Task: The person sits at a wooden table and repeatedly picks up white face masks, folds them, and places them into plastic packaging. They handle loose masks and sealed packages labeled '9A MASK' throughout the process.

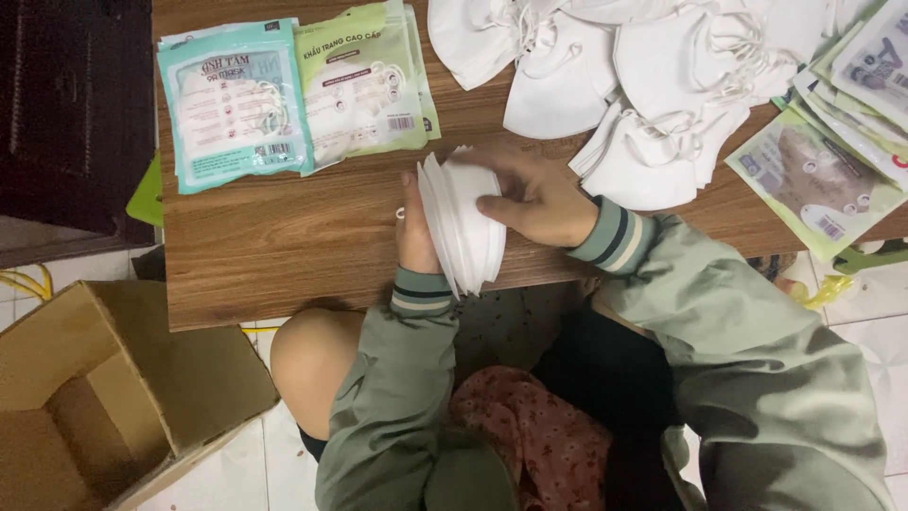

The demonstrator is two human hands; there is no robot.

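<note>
Nearest: green-sleeved arms and a bare knee (312, 364) over the tiled floor, open cardboard box (104, 397) at near left, well apart from the hands. Both hands meet at the near edge of the wooden table (284, 237). Stack of white masks (463, 222) stands on edge there, clamped between them: left hand (414, 232) presses its left face, thumb up, fingers closed against it; right hand (534, 201) wraps the right face and top, fingers curled on the outer mask. Stack's flat faces point left-right, so its axis through the layers runs across the table edge, hand to hand; neither hand is nearer, both touching. Far left: sealed mask packets (293, 90), teal over green, lying flat, well apart from the stack, up-left of the left hand. Far right: loose pile of white masks (653, 85) with ear loops tangled, just beyond the right hand. Empty printed pouches (832, 151) fan out at the far right edge, beside that pile.
</note>
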